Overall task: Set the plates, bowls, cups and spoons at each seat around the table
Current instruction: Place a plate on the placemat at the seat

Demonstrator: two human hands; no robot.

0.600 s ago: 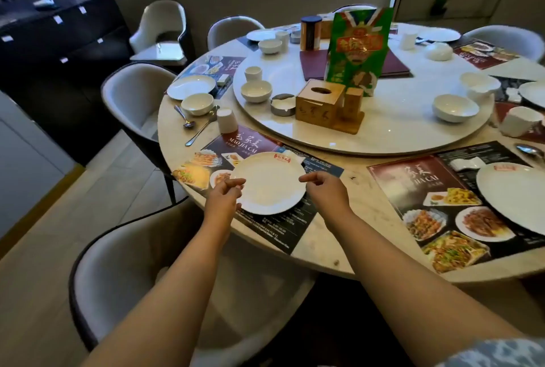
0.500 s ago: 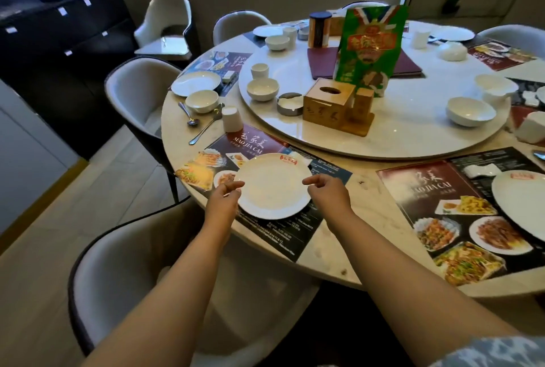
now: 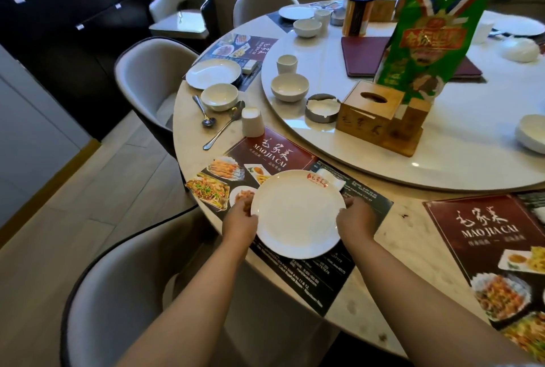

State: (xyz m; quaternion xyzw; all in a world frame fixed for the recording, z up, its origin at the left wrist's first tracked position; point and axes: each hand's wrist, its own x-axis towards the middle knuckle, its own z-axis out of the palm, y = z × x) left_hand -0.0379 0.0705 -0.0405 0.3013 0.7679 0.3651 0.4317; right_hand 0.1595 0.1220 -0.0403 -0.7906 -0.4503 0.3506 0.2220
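At the table's near edge, left hand (image 3: 240,223) and right hand (image 3: 355,223) pinch opposite rims of the plate (image 3: 298,213): stiff, slick, breakable.

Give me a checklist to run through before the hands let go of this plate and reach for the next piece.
1. Both hands on the plate: ok, left hand and right hand grip opposite rims.
2. Plate over the placemat: ok.
3. Plate lying flat: cannot tell, its near edge may be raised.
4. Logo turned away from the seat: ok, red mark sits at the far rim.
5. Bowl and cup waiting on the turntable: ok, both stand at its near-left edge.
6. Spoon for this seat: cannot tell, two spoons lie by the neighbouring setting.
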